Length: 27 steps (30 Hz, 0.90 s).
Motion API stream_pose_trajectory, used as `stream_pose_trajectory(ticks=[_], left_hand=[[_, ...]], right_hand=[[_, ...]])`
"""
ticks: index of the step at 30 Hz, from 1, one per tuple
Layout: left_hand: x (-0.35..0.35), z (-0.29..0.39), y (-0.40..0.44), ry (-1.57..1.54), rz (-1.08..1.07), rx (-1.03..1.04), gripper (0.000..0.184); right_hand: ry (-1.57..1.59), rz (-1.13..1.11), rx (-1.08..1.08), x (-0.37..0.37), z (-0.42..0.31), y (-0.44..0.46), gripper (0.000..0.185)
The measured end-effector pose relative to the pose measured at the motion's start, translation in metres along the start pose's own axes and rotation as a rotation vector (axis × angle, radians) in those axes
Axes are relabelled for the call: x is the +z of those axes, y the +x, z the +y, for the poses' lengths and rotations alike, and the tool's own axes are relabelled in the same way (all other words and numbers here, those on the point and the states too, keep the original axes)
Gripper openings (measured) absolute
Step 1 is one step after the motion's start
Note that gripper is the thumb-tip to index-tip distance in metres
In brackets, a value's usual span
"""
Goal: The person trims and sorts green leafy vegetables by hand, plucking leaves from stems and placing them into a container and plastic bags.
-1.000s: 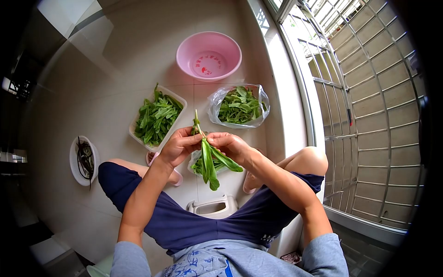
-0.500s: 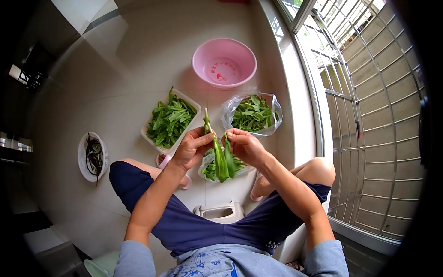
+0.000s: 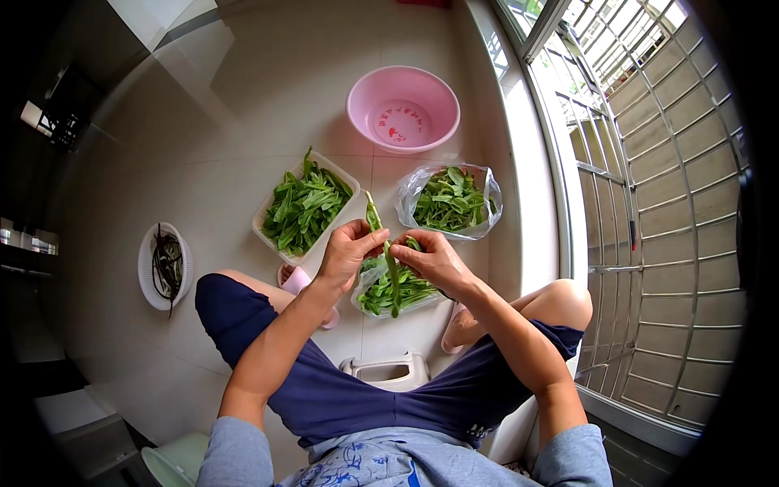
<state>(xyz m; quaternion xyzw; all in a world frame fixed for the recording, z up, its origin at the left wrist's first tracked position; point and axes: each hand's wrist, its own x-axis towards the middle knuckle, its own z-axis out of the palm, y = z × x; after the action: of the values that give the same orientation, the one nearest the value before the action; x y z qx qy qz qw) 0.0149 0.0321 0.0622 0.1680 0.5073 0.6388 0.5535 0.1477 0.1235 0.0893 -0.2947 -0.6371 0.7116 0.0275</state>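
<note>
- Green leafy stalk (image 3: 395,286) is the thing being worked on right now. It's up in the air between both hands, above a bag of greens, with one end poking up past the fingers and a long leaf hanging down.
- Left hand (image 3: 349,250): thumb and fingertips pinching the stalk, with the upper end sticking out above the grip.
- Right hand (image 3: 436,264): fingertips pinched together on greenery just beside the left hand's grip, with a bit of leaf showing behind the fingers. Can't tell if it's the same piece or one that's come apart.
- How far along? Partway, I'd say. There's a good heap of loose leaves (image 3: 299,213) in the pale tray (image 3: 274,248), and another heap (image 3: 449,200) in the clear plastic bag (image 3: 408,197) near the wall.
- What's left: the piece in the fingers isn't put down yet, and the greens (image 3: 399,294) right under the hands look like more to get through, at a guess. Honestly can't tell which heaps are finished.
- Also around: pink basin (image 3: 442,101) with red print inside, and a white basket (image 3: 146,274) off to the left holding dark, stringy scraps (image 3: 168,266).
</note>
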Motion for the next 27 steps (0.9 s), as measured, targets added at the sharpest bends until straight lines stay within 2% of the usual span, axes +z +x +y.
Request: stream_pose_trajectory(ticks=[5,10,20,22,23,25,27], left_hand=[[0.0045,0.0020,-0.0027,0.006,0.017,-0.008,0.011],[0.0025,0.0009,-0.0018,0.097,-0.033,-0.023,0.007],[0.0020,0.0040,-0.0033,0.325,-0.113,-0.015,0.009],[-0.0006,0.0027,-0.0015,0.286,-0.140,-0.014,0.008],[-0.0013,0.0024,-0.0008,0.247,-0.166,-0.011,0.007],[-0.0007,0.0038,-0.0011,0.179,-0.160,-0.018,0.007],[0.0013,0.0050,-0.0019,0.111,-0.153,-0.022,0.007]], right_hand=[[-0.124,0.044,-0.078,-0.0012,0.0025,0.0011,0.022],[-0.281,-0.035,-0.109,-0.0052,0.0020,0.0030,0.024],[-0.209,-0.089,-0.052,-0.0024,0.0065,0.0011,0.023],[-0.019,-0.077,0.028,-0.0010,0.0045,-0.0010,0.022],[-0.019,-0.077,0.028,-0.0008,0.0047,-0.0012,0.022],[0.246,-0.066,0.141,-0.0008,0.0047,-0.0009,0.020],[0.309,-0.075,0.154,-0.0013,0.0068,-0.0014,0.019]])
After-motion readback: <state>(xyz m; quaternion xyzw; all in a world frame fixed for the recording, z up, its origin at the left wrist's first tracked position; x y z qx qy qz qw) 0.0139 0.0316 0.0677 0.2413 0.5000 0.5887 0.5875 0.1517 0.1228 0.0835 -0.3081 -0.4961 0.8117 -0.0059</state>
